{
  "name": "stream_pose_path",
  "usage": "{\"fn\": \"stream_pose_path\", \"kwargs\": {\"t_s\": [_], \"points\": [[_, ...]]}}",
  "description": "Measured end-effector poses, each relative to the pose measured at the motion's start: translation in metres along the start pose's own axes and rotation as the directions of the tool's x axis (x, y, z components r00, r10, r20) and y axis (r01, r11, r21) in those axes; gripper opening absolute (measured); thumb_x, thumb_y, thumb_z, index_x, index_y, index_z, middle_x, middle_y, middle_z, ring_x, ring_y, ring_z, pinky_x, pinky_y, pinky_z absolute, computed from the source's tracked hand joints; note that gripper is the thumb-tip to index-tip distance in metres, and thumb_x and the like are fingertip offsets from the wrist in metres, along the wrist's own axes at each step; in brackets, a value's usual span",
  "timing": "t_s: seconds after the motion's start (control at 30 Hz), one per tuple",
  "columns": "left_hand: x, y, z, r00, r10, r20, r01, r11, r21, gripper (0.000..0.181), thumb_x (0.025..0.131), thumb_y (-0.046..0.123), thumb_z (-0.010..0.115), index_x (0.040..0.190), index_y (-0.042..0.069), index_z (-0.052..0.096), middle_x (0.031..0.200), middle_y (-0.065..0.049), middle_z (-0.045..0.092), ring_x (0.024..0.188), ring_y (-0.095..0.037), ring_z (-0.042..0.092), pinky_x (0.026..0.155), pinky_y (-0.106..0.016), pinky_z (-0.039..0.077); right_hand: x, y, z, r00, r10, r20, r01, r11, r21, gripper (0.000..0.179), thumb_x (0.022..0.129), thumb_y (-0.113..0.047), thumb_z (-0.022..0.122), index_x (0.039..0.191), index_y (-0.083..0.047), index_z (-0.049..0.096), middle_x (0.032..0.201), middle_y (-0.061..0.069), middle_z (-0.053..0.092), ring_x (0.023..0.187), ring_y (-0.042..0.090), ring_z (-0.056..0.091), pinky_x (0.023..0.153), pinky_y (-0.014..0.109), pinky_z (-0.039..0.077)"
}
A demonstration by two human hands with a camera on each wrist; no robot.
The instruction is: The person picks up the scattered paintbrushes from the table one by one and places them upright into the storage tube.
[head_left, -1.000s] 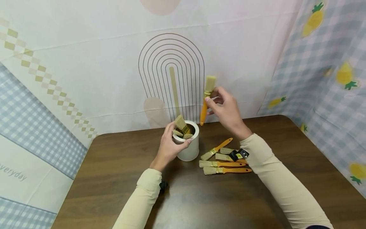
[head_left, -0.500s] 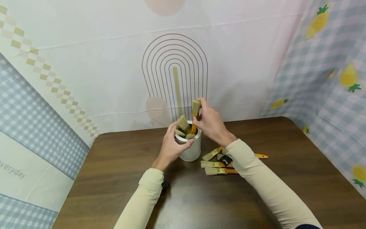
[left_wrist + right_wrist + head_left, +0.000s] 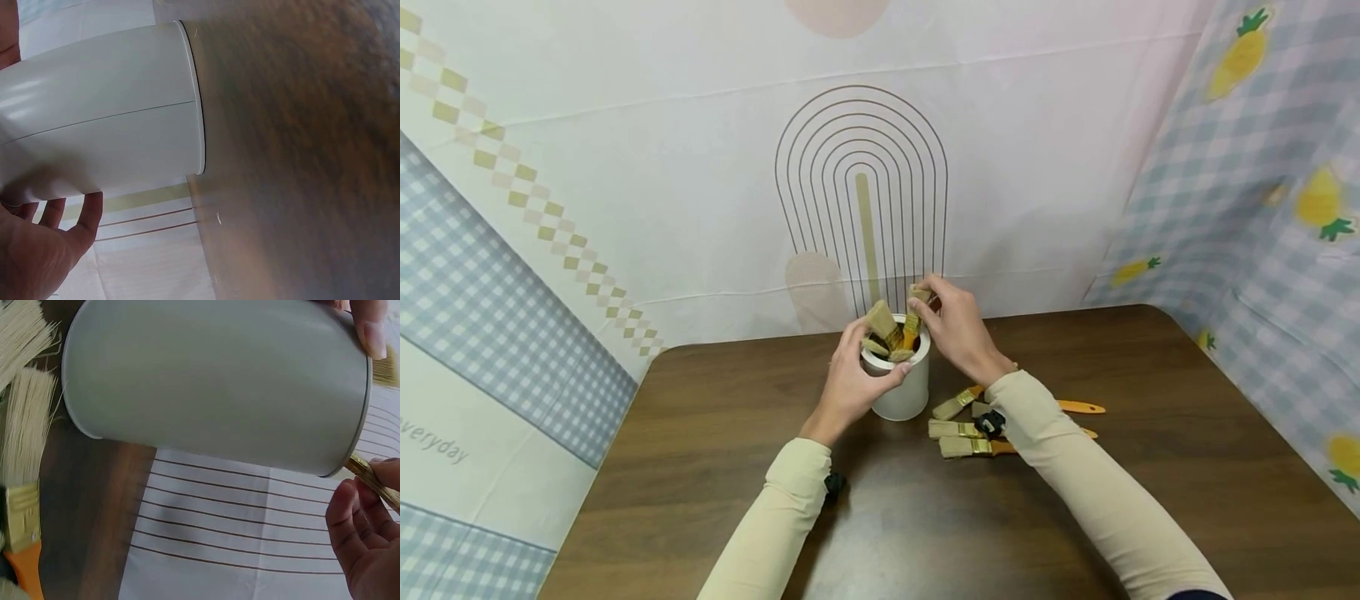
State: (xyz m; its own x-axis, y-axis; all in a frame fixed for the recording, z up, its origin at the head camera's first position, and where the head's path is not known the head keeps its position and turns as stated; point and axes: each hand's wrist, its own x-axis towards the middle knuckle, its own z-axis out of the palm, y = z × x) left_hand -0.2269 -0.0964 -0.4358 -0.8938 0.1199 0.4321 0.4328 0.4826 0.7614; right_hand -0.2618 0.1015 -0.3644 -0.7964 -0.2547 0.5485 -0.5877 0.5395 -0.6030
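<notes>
A white cylindrical cup stands on the brown table with several paint brushes in it, bristles up. My left hand grips the cup's left side at the rim. My right hand pinches the bristle end of an orange-handled brush whose handle is down inside the cup. Several more orange-handled brushes lie on the table just right of the cup, partly hidden by my right forearm.
Patterned cloth walls stand close behind and on both sides: an arch print at the back, blue check with pineapples on the right. The loose brushes' bristles lie right beside the cup's base.
My right hand has carried the brush from high up right of the cup down into it, handle first. The left hand has stayed on the cup.
</notes>
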Motion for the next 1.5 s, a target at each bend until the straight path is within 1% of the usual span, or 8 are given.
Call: {"fn": "stream_pose_path", "kwargs": {"t_s": [0.2, 0.43, 0.57, 0.7, 0.93, 1.1, 1.37, 1.5], "points": [[-0.001, 0.0, 0.001, 1.0, -0.004, 0.003, 0.004, 1.0, -0.009, 0.088, 0.079, 0.05, 0.083, 0.154, 0.019, 0.05, 0.152, -0.001, 0.049, 0.134, -0.023, 0.052, 0.112, -0.049, 0.044, 0.0, 0.006, 0.007, 0.999, 0.043, -0.032, -0.04, 0.997, 0.073, 0.009, 0.099, -0.01, 0.075, 0.103, -0.003, 0.072, 0.091, 0.011, 0.074, 0.079, 0.023, 0.068, 0.07, 0.036, 0.056], [0.0, 0.002, 0.0, 1.0, 0.005, 0.002, -0.005, 1.0, -0.018, 0.085, 0.08, 0.049, 0.084, 0.153, 0.019, 0.052, 0.152, -0.003, 0.049, 0.135, -0.024, 0.052, 0.111, -0.05, 0.045, -0.004, 0.01, 0.013, 0.985, 0.136, 0.106, -0.139, 0.99, 0.02, 0.012, 0.097, -0.016, 0.078, 0.104, -0.006, 0.074, 0.093, 0.009, 0.072, 0.08, 0.021, 0.064, 0.065, 0.032, 0.052], [0.001, 0.003, -0.001, 1.0, 0.013, 0.005, -0.013, 1.0, -0.015, 0.085, 0.081, 0.048, 0.085, 0.153, 0.018, 0.051, 0.151, -0.005, 0.05, 0.133, -0.026, 0.053, 0.111, -0.05, 0.045, -0.005, 0.009, 0.002, 0.981, 0.138, 0.135, -0.143, 0.989, 0.029, 0.018, 0.098, -0.019, 0.077, 0.11, -0.005, 0.073, 0.105, 0.011, 0.069, 0.093, 0.026, 0.065, 0.078, 0.039, 0.055], [0.002, 0.004, -0.001, 1.0, 0.024, 0.001, -0.024, 0.999, -0.022, 0.085, 0.081, 0.047, 0.085, 0.153, 0.019, 0.051, 0.151, -0.005, 0.05, 0.135, -0.026, 0.053, 0.112, -0.05, 0.044, -0.008, 0.014, -0.023, 0.967, 0.177, 0.185, -0.194, 0.978, 0.079, 0.024, 0.103, -0.027, 0.072, 0.117, -0.008, 0.07, 0.113, 0.01, 0.07, 0.102, 0.028, 0.065, 0.085, 0.042, 0.055], [0.002, 0.003, -0.001, 1.0, 0.027, -0.005, -0.027, 0.999, -0.034, 0.082, 0.081, 0.048, 0.085, 0.153, 0.022, 0.053, 0.151, -0.003, 0.05, 0.136, -0.025, 0.051, 0.112, -0.05, 0.043, -0.034, 0.052, -0.099, 0.875, 0.277, 0.397, -0.337, 0.937, 0.088, 0.032, 0.108, -0.034, 0.062, 0.126, -0.008, 0.067, 0.106, 0.011, 0.069, 0.092, 0.025, 0.066, 0.08, 0.034, 0.06], [-0.001, 0.003, -0.002, 1.0, 0.014, -0.002, -0.014, 1.0, -0.024, 0.084, 0.081, 0.047, 0.085, 0.154, 0.023, 0.051, 0.151, -0.003, 0.05, 0.136, -0.026, 0.051, 0.113, -0.051, 0.043, -0.066, 0.091, -0.139, 0.835, 0.309, 0.455, -0.354, 0.935, 0.014, 0.03, 0.108, -0.028, 0.063, 0.128, -0.007, 0.069, 0.106, 0.01, 0.072, 0.09, 0.023, 0.067, 0.078, 0.033, 0.059], [-0.001, 0.003, -0.002, 1.0, 0.015, 0.009, -0.015, 1.0, -0.026, 0.089, 0.081, 0.046, 0.086, 0.158, 0.027, 0.047, 0.151, -0.003, 0.05, 0.136, -0.025, 0.052, 0.112, -0.051, 0.043, -0.109, 0.14, -0.154, 0.728, 0.328, 0.602, -0.35, 0.933, -0.084, 0.034, 0.107, -0.026, 0.064, 0.132, -0.003, 0.069, 0.121, 0.012, 0.073, 0.106, 0.026, 0.069, 0.085, 0.04, 0.058], [-0.001, 0.003, -0.002, 1.0, 0.016, 0.004, -0.016, 0.999, -0.029, 0.087, 0.081, 0.045, 0.086, 0.157, 0.026, 0.048, 0.152, -0.001, 0.05, 0.136, -0.024, 0.052, 0.113, -0.049, 0.044, -0.114, 0.15, -0.151, 0.688, 0.329, 0.647, -0.342, 0.933, -0.111, 0.032, 0.106, -0.023, 0.065, 0.13, -0.002, 0.07, 0.117, 0.009, 0.073, 0.088, 0.017, 0.065, 0.073, 0.032, 0.054]]}}
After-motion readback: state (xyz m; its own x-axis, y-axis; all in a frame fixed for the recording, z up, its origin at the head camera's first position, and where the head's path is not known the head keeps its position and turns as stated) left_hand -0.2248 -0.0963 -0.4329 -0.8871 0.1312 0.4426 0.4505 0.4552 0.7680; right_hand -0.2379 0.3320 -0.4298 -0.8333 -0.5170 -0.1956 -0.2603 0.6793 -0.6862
